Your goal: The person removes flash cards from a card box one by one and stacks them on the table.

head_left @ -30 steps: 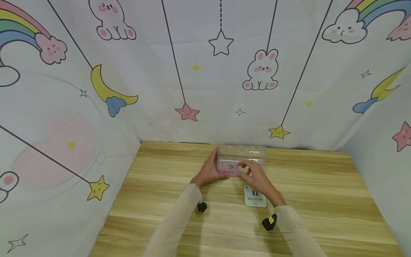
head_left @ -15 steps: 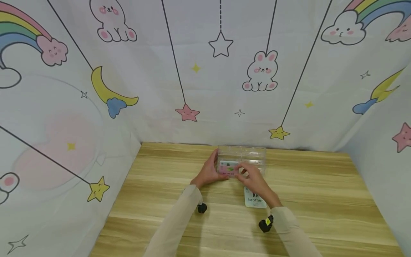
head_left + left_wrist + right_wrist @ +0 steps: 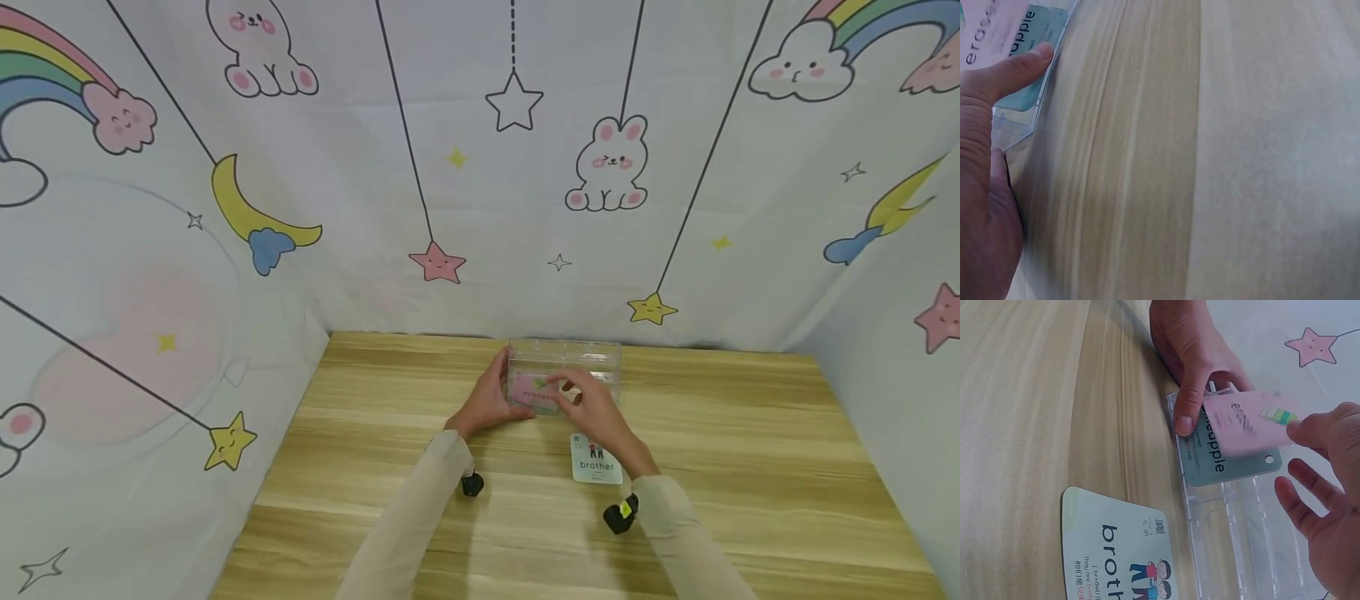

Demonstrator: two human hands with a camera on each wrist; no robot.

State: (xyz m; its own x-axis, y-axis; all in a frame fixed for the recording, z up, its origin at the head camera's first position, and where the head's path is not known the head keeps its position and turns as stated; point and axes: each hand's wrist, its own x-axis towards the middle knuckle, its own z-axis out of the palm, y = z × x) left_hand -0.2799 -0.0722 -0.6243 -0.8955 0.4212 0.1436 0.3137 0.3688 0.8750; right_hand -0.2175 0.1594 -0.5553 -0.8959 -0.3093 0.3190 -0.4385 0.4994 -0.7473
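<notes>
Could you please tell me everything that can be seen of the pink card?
The pink card looks thin and stiff, with dark lettering, partly blurred, that begins "eras", and a picture of a green-and-white eraser. The right hand pinches it beside that picture. It is held at an angle, partly covering a teal card at one end of the clear box. Whether it touches either, I cannot tell.

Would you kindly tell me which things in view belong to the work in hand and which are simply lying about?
Part of the work:
pink "eraser" card, pinched by the right hand
teal "...apple" card
clear rack, held by the left hand
"brother" card, untouched but probably included

Merely around:
wooden table
patterned backdrop
wrist cameras
</notes>
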